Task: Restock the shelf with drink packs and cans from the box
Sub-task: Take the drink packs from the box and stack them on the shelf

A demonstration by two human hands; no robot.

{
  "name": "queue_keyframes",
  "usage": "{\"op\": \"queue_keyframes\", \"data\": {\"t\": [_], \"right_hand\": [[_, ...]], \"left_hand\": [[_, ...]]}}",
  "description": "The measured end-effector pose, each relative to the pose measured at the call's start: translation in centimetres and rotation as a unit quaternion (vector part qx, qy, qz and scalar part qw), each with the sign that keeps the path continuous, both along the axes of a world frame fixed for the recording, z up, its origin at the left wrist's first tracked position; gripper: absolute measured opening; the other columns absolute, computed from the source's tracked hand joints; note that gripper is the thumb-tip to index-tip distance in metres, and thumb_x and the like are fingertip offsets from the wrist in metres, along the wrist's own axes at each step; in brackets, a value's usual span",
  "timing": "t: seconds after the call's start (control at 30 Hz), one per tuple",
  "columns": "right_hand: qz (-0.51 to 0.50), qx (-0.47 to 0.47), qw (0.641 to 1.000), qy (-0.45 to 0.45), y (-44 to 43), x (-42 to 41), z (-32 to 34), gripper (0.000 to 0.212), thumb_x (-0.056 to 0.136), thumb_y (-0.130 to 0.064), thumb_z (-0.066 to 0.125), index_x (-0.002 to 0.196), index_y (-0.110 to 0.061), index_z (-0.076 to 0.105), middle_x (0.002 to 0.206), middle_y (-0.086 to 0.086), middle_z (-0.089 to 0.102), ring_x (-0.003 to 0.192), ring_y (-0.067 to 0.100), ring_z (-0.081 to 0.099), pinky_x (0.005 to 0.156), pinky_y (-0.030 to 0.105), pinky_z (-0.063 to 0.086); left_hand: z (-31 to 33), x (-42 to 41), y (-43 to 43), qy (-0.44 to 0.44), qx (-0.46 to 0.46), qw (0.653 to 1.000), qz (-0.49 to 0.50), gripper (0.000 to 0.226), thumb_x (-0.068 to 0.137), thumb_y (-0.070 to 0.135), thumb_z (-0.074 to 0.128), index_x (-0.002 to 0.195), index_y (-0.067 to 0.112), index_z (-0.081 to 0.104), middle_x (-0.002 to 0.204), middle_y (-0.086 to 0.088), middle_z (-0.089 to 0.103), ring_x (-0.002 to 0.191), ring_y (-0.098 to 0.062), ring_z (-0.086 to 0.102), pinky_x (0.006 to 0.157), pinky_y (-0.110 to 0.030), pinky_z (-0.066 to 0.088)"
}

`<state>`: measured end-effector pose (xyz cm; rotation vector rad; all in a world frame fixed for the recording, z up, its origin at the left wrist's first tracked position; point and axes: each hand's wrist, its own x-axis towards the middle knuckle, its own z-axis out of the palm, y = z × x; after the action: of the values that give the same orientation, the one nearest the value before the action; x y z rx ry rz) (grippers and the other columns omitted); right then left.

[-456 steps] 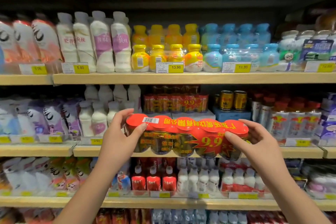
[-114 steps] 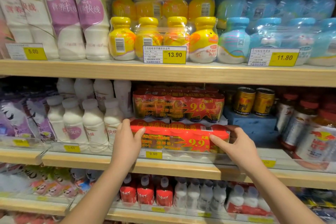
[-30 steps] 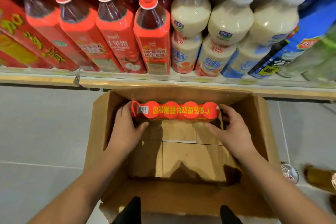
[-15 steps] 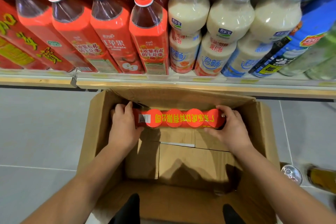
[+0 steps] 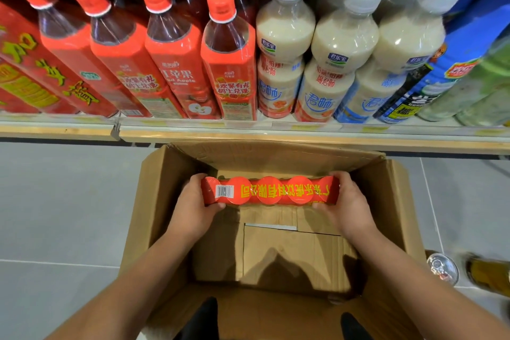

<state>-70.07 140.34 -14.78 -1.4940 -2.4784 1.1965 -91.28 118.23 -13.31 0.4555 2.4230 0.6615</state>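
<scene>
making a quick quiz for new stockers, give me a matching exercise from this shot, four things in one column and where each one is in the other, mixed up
Things:
1. red drink pack
2. loose can
3. red-capped bottles
4. white-capped bottles

Places:
A. shelf, right of centre
B. on the floor, right of the cardboard box
C. held over the box by left hand and right hand
D. shelf, left side

Pairs: 1-C, 2-B, 3-D, 4-A

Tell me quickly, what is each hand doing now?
Left hand: closed on the left end of the pack.
Right hand: closed on its right end.
</scene>
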Motion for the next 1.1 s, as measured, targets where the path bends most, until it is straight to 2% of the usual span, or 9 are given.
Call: {"op": "queue_keyframes", "data": {"t": [0.3, 0.4, 0.53, 0.67, 0.8, 0.87, 0.93, 1.03, 1.1], "right_hand": [[-0.020, 0.004, 0.999, 0.029, -0.3, 1.1, 3.5, 0.072, 0.070, -0.012, 0.094, 0.132, -0.010, 0.057, 0.113, -0.001, 0.058, 0.111, 0.023, 0.060, 0.093, 0.024, 0.039], [-0.028, 0.002, 0.999, 0.033, -0.3, 1.6, 6.4, 0.073, 0.071, -0.015, 0.093, 0.134, -0.014, 0.056, 0.117, -0.001, 0.060, 0.111, 0.022, 0.061, 0.092, 0.027, 0.043], [-0.051, -0.005, 0.997, 0.054, -0.4, 2.3, 12.4, 0.073, 0.072, -0.018, 0.093, 0.135, -0.019, 0.057, 0.113, -0.005, 0.064, 0.108, 0.021, 0.064, 0.089, 0.029, 0.046], [-0.064, -0.019, 0.994, 0.085, -0.2, 2.9, 21.4, 0.073, 0.070, -0.016, 0.094, 0.134, -0.021, 0.059, 0.113, 0.000, 0.069, 0.100, 0.021, 0.068, 0.087, 0.031, 0.052], [-0.053, -0.015, 0.990, 0.131, 0.4, 3.4, 33.0, 0.075, 0.068, -0.017, 0.095, 0.135, -0.023, 0.061, 0.114, -0.006, 0.068, 0.093, -0.018, 0.060, 0.075, -0.001, 0.040], [-0.046, -0.005, 0.988, 0.146, 0.6, 3.8, 39.3, 0.074, 0.069, -0.023, 0.095, 0.134, -0.028, 0.061, 0.115, -0.012, 0.067, 0.098, -0.014, 0.060, 0.080, 0.003, 0.042], [-0.049, 0.000, 0.986, 0.159, 0.8, 4.2, 45.4, 0.075, 0.068, -0.030, 0.095, 0.135, -0.034, 0.060, 0.114, -0.022, 0.065, 0.102, -0.008, 0.062, 0.084, 0.013, 0.048], [-0.060, 0.014, 0.980, 0.190, 0.8, 5.2, 54.6, 0.079, 0.062, -0.045, 0.094, 0.132, -0.046, 0.056, 0.107, -0.042, 0.062, 0.101, -0.022, 0.057, 0.077, 0.004, 0.043], [-0.076, 0.020, 0.974, 0.213, 0.5, 5.8, 60.8, 0.083, 0.055, -0.059, 0.090, 0.130, -0.050, 0.055, 0.111, -0.045, 0.061, 0.103, -0.023, 0.057, 0.077, 0.006, 0.044]], "left_hand": [[3.6, -0.3, 0.4, 0.027, 0.010, 1.000, 0.002, 0.074, 0.077, 0.022, 0.087, 0.141, 0.019, 0.049, 0.135, -0.001, 0.057, 0.128, -0.023, 0.054, 0.108, -0.039, 0.042], [6.7, -0.2, 0.7, 0.042, 0.012, 0.999, 0.000, 0.082, 0.077, 0.028, 0.088, 0.146, 0.019, 0.045, 0.142, -0.002, 0.055, 0.132, -0.023, 0.052, 0.109, -0.042, 0.042], [13.0, 0.0, 0.6, 0.074, 0.041, 0.996, -0.024, 0.077, 0.072, 0.029, 0.090, 0.139, 0.017, 0.054, 0.132, -0.003, 0.063, 0.123, -0.023, 0.058, 0.103, -0.037, 0.045], [21.8, 0.4, -0.4, 0.048, 0.093, 0.994, -0.004, 0.076, 0.077, 0.024, 0.088, 0.142, 0.022, 0.050, 0.129, 0.007, 0.061, 0.120, -0.015, 0.057, 0.100, -0.036, 0.048], [32.7, 0.5, -1.1, 0.054, 0.130, 0.990, 0.001, 0.080, 0.076, 0.024, 0.088, 0.145, 0.022, 0.048, 0.129, 0.005, 0.059, 0.114, -0.012, 0.055, 0.093, -0.027, 0.044], [38.6, 0.4, -1.3, 0.061, 0.157, 0.986, -0.002, 0.077, 0.076, 0.023, 0.089, 0.143, 0.022, 0.050, 0.128, 0.004, 0.059, 0.113, -0.014, 0.057, 0.092, -0.029, 0.050], [44.6, 0.5, -1.3, 0.071, 0.178, 0.981, -0.005, 0.076, 0.075, 0.023, 0.089, 0.142, 0.025, 0.051, 0.125, 0.005, 0.059, 0.109, -0.011, 0.058, 0.085, -0.020, 0.050], [53.9, 0.4, -1.6, 0.094, 0.199, 0.975, -0.006, 0.077, 0.074, 0.028, 0.089, 0.141, 0.029, 0.051, 0.123, 0.008, 0.059, 0.097, 0.011, 0.058, 0.076, -0.004, 0.042], [60.2, 0.5, -1.7, 0.085, 0.229, 0.970, -0.010, 0.075, 0.074, 0.033, 0.087, 0.140, 0.033, 0.051, 0.123, 0.016, 0.059, 0.102, 0.023, 0.053, 0.080, -0.012, 0.048]]}}
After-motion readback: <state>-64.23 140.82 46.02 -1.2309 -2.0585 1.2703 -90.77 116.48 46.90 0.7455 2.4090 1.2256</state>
